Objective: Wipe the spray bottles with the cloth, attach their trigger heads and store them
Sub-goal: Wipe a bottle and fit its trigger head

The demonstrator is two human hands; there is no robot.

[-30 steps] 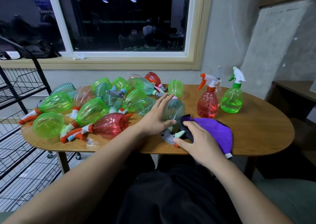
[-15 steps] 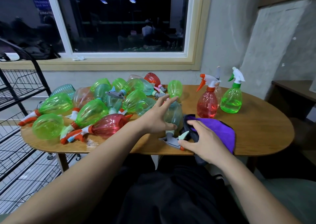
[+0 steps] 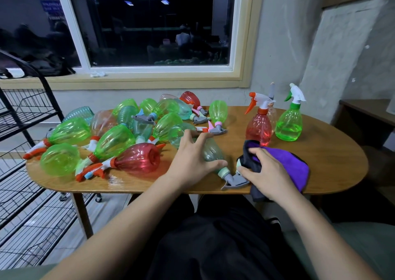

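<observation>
A clear grey-green spray bottle [image 3: 212,151] lies on its side near the front of the wooden table [image 3: 333,151], its grey trigger head [image 3: 234,180] pointing at me. My left hand [image 3: 191,159] holds this bottle, fingers spread over its body and thumb wrapped near the neck. My right hand [image 3: 266,172] grips the bunched left edge of the purple and black cloth [image 3: 288,162], right beside the trigger head. Part of the cloth hangs over the table's front edge.
Several green, red and clear bottles [image 3: 113,140] lie piled on the table's left half, most with trigger heads on. A red bottle [image 3: 258,130] and a green bottle [image 3: 289,125] stand upright at the back right. A black wire rack [image 3: 23,117] stands left.
My left hand has closed its thumb around the bottle and drawn it slightly nearer, swinging the trigger head right. My right hand has slid onto the cloth's left edge and bunched it up.
</observation>
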